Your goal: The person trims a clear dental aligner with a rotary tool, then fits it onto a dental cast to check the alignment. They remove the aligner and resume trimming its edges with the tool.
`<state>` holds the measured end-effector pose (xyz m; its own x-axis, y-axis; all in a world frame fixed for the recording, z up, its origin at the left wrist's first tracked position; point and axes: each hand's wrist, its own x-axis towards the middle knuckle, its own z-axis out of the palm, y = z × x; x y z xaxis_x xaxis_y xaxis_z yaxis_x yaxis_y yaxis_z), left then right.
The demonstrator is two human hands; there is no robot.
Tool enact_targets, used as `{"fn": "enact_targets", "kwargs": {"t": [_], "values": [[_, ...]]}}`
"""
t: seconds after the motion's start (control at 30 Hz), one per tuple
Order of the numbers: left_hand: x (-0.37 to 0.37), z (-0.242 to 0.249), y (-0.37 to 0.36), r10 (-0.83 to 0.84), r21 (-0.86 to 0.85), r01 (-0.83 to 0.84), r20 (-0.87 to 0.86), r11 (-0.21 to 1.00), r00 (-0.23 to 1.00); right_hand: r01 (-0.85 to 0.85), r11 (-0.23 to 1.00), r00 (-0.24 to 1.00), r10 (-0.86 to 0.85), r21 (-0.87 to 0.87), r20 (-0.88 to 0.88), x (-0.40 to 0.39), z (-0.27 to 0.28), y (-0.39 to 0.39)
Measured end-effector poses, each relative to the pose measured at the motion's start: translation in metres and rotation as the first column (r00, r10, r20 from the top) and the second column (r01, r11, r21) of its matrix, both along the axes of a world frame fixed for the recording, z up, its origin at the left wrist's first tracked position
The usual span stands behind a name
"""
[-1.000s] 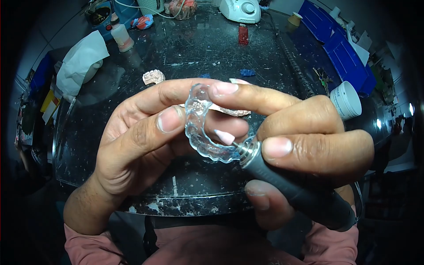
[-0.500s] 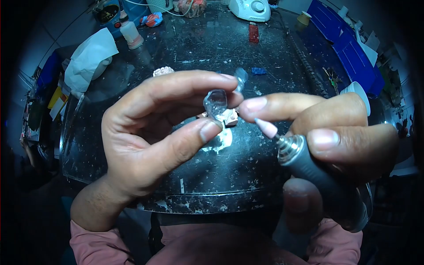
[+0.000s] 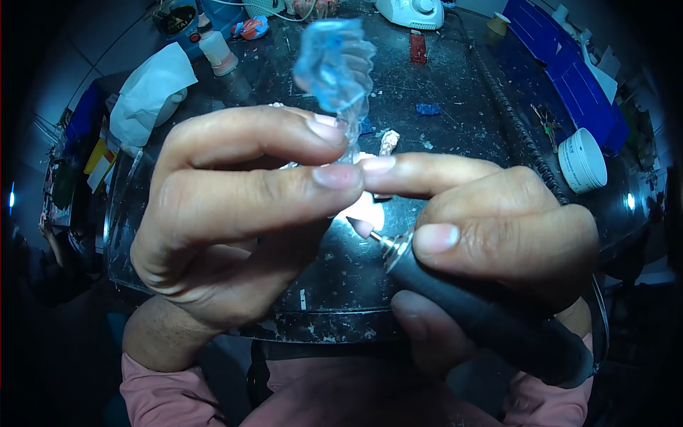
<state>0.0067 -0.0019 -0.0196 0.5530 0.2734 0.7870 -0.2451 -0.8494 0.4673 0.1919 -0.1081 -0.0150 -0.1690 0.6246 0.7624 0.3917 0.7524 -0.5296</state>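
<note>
My left hand (image 3: 235, 199) pinches a clear, tooth-shaped plastic dental aligner (image 3: 333, 64) between its fingers. The aligner stands up above the fingertips, and its lower end is partly hidden by them. In my right hand (image 3: 512, 228) is a dark rotary handpiece (image 3: 477, 306), gripped with the thumb and curled fingers. Its pinkish pointed grinding bit (image 3: 361, 227) sits below the left fingertips, apart from the visible part of the aligner. The right index finger reaches out and meets the left fingertips at the aligner's lower end. Behind the hands, a pale dental cast (image 3: 388, 142) is mostly covered.
On the dark worn table (image 3: 341, 299) lie a blue block (image 3: 428, 109) and a red block (image 3: 417, 48). A white tub (image 3: 583, 162) and blue trays (image 3: 569, 85) are at the right. A bottle (image 3: 217, 51) and white cloth (image 3: 153, 89) stand left; a white device (image 3: 411, 13) is behind.
My left hand has turned the aligner so that more of it rises above the fingers. The right hand and handpiece have shifted left, bringing the bit below the left fingertips.
</note>
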Motion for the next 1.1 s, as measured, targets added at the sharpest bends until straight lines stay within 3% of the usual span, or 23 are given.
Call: {"fn": "enact_targets", "kwargs": {"t": [0.1, 0.2, 0.73, 1.1], "values": [[0.000, 0.002, -0.005, 0.075, 0.050, -0.073, -0.036, 0.996, 0.997, -0.002, 0.996, 1.000, 0.003, 0.084, -0.011, 0.000, -0.004, 0.006], [0.003, 0.003, -0.010, 0.017, -0.048, -0.017, -0.014, 0.999, 1.000, -0.012, 0.992, 1.000, 0.013, 0.126, -0.001, 0.000, -0.007, 0.009], [0.001, -0.001, -0.013, 0.045, -0.125, -0.043, 0.010, 0.991, 0.999, -0.032, 0.996, 0.999, 0.030, 0.087, 0.026, 0.004, -0.005, 0.009], [0.003, 0.000, -0.015, 0.036, -0.197, -0.031, 0.025, 0.980, 0.999, -0.054, 0.982, 0.998, 0.061, 0.179, -0.034, 0.002, -0.010, 0.015]]}}
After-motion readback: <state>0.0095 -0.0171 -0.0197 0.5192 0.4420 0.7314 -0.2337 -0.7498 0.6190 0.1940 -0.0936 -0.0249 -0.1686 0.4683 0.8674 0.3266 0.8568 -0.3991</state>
